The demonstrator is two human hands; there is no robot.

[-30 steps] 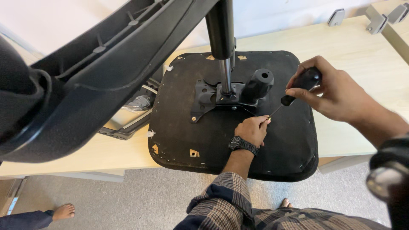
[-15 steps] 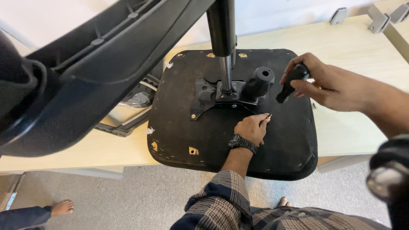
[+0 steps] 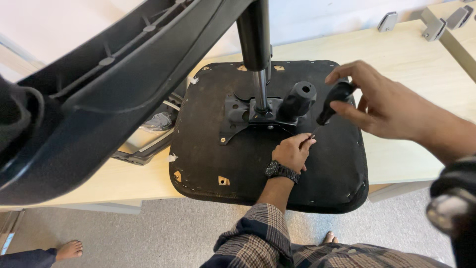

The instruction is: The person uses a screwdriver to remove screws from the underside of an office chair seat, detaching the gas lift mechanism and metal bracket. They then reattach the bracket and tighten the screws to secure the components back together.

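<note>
Our right hand (image 3: 391, 106) is tilting the screwdriver (image 3: 333, 99) upright, fingers gripping its handle, left hand (image 3: 293, 151) fingers pinching its tip, which is risking slipping off the seat base (image 3: 208, 154) near the desk's (image 3: 396, 54) front edge.

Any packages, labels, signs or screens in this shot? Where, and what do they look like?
Plastic bag: clear, crumpled, on the table left of the seat, partly under the black chair base.
Wristwatch: on the left hand's wrist, black, round; face not readable.
No labels, signs or other screens visible.
</note>
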